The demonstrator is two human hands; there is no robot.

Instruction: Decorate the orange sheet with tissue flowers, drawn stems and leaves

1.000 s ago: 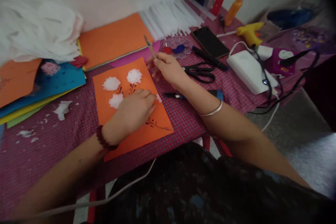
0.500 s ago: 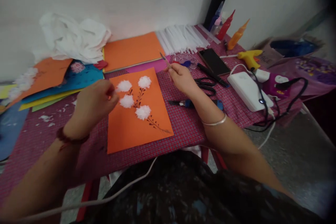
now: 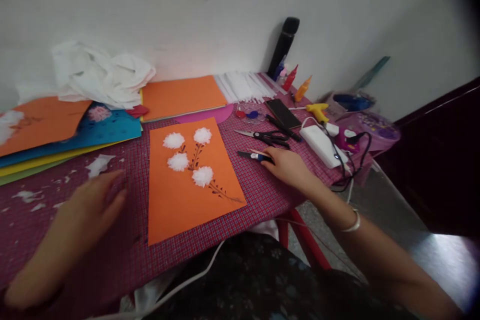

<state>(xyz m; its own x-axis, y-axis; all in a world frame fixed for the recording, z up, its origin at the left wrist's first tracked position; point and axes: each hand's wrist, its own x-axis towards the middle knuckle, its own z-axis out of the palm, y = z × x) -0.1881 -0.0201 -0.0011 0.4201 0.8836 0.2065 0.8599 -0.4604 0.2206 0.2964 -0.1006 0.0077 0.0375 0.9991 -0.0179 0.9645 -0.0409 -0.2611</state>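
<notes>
An orange sheet [image 3: 180,205] with several white fluffy flowers [image 3: 203,176] on painted brown stems lies on the checked red tablecloth [image 3: 258,185]. My left hand [image 3: 93,200] hovers over the cloth just left of the sheet. It is blurred, its fingers are stretched out, and it holds nothing. My right hand [image 3: 288,165] rests low on the table to the right of the sheet. Its fingers are closed on a thin brush [image 3: 257,152], whose tip points left. A blue-black cutter [image 3: 249,156] lies right under the fingertips.
Black scissors [image 3: 268,136], a phone [image 3: 283,112], a paint palette [image 3: 249,112], a white box with cables [image 3: 322,145], a yellow glue gun [image 3: 317,109] and paint bottles [image 3: 296,85] crowd the right. Coloured sheets [image 3: 56,130], crumpled tissue [image 3: 101,72] and white scraps [image 3: 98,164] lie at the left.
My left hand lifted off the flowers and drew back left, off the sheet. My right hand came down with the brush from above the sheet's top to the table by the cutter. The view pulled back.
</notes>
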